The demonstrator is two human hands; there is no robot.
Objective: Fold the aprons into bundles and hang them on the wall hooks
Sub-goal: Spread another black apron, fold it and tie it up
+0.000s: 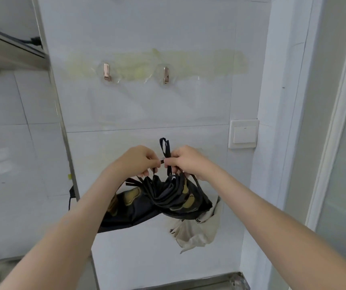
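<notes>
**Black apron bunched in both hands beneath two wall hooks**

A person's hands hold a black apron (161, 198), gathered into a loose bundle, in front of a white tiled wall (147, 107). The left hand (138, 162) has its fingers curled, with thumb and forefinger pinching a short end of black strap (162, 161). The right hand (185, 161), just beside it, is closed round more of the straps, and a narrow loop (168, 152) of strap stands up above its knuckles.

The bundle is dark with olive-gold patches. It hangs directly below both hands and sags toward the left forearm, and loose strap ends fan out under the left hand's fingers. A pale beige cloth (197, 233) droops below the right wrist, partly hidden behind the black bundle. Whether either hand grips it cannot be told.

Well above the hands, two copper-coloured hooks on clear adhesive pads are fixed to the wall. The left hook (106, 72) is up and to the left of the left hand, and the right hook (166, 75) is almost straight above the gap between the hands. A yellowish band of residue (209, 61) crosses the tile behind them. Plain white tile lies between the hands and the hooks.

To the right of the right hand, at about the loop's height, sits a white light switch (244, 133), with a pale door frame (335, 122) farther right. A metal corner strip (63, 122) runs down the wall left of the left hand, and a steel ledge (11, 53) sits up beyond it.
</notes>
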